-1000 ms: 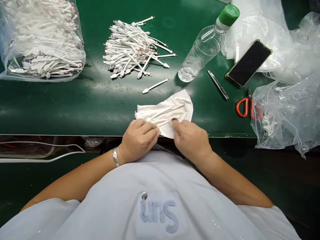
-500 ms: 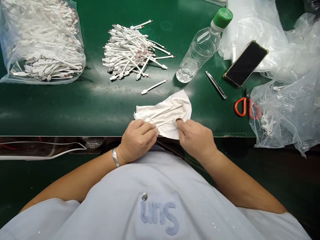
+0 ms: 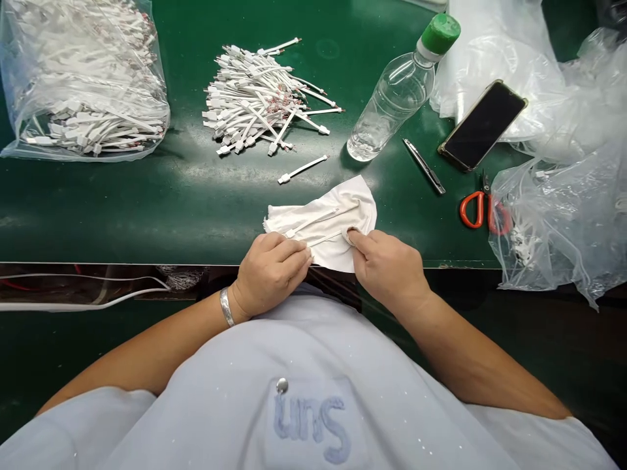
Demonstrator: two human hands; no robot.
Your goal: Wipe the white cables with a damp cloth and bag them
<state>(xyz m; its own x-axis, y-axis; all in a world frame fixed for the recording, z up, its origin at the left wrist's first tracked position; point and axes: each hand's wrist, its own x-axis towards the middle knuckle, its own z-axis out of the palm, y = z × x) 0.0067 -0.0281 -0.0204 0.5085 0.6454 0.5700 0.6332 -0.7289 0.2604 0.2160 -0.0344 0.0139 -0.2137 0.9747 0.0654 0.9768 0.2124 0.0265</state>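
Observation:
A white cloth (image 3: 360, 202) lies at the front edge of the green table, with a short white cable (image 3: 313, 220) resting on it. A second cable (image 3: 326, 239) lies across the cloth between my hands, its left end under my left fingers. My left hand (image 3: 274, 267) is closed on that end. Fingers closed, my right hand (image 3: 389, 264) pinches a fold of the cloth around the cable's other end, which is hidden. Above the cloth, a single cable (image 3: 304, 169) lies on the table, below a pile of white cables (image 3: 257, 101).
A clear bag of cables (image 3: 88, 85) is at the left. Toward the right are a green-capped bottle (image 3: 392, 91), a cutter (image 3: 424, 166), a phone (image 3: 483, 125), red-handled scissors (image 3: 473, 210) and plastic bags (image 3: 563, 228). The table's front edge (image 3: 122, 264) runs near my waist.
My right hand has shifted slightly to the right, and the cloth fold at its fingertips now covers more of the thumb. My left hand has hardly moved.

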